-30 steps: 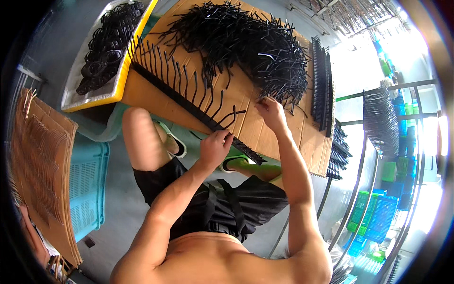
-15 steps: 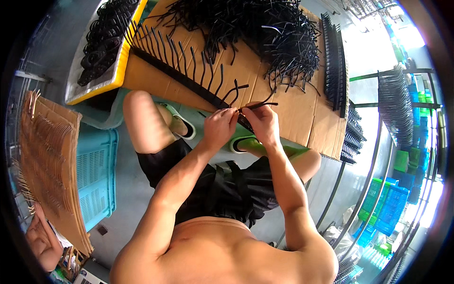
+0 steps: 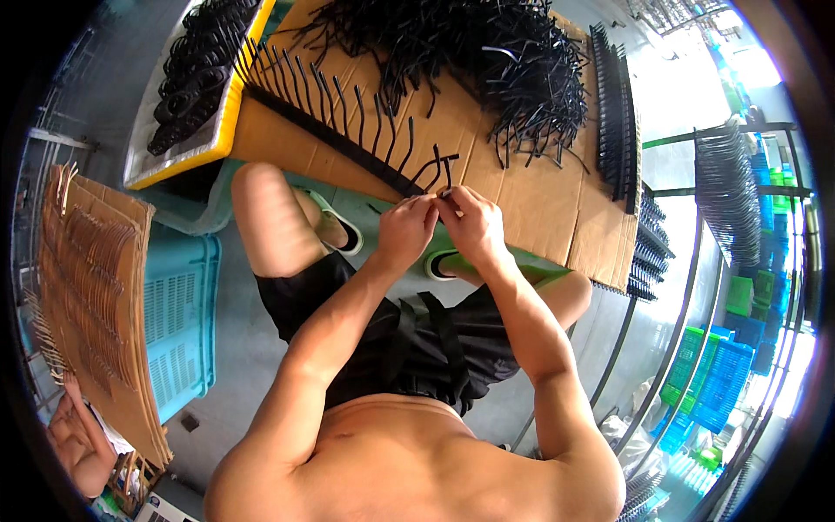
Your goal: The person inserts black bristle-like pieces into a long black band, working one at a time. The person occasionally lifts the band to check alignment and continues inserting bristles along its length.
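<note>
A narrow black strip [image 3: 337, 139] slants across the desk [image 3: 531, 209], slim, bent black rods [image 3: 361, 111] rising from it in a row.

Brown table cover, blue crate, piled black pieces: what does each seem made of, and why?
Brown table cover: dull cardboard, judging by its straight creases. Blue crate: probably moulded plastic, smooth, with regular slots. Piled black pieces: perhaps plastic or coated metal; bent, with glossy highlights.
</note>
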Motion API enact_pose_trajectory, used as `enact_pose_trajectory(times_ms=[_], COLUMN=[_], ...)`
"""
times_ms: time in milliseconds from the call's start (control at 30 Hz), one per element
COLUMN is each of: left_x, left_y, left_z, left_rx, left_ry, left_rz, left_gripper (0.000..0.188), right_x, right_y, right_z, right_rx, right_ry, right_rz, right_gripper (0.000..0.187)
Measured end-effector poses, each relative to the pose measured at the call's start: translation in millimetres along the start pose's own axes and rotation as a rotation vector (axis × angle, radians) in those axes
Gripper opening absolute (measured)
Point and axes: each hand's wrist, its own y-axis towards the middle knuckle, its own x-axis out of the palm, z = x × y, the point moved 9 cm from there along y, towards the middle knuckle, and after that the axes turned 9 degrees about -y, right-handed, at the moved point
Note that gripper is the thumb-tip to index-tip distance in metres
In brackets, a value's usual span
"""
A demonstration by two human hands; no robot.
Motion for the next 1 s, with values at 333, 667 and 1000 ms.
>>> enact_pose_trajectory(times_ms=[333, 667, 1000], left_x=[-49.7, -32.6, -24.7], left_y=[10.1, 23.8, 15.6], left_z=[-21.2, -15.4, -37.1], left_rx=[-0.076, -0.128, -0.153], left_ry=[-0.077, -0.056, -0.215], left_rz=[0.223, 0.14, 0.139], left_gripper=[0.018, 0.014, 0.012], right_x=[-14.4, 15.1, 36.2], right_y=[0.5, 51.1, 67.9], right_z=[53.3, 30.9, -0.5], right_rx=[0.46, 0.183, -0.128], right_ry=[0.696, 0.592, 0.638], right_rz=[0.112, -0.338, -0.471], right_gripper=[0.013, 0.019, 0.012])
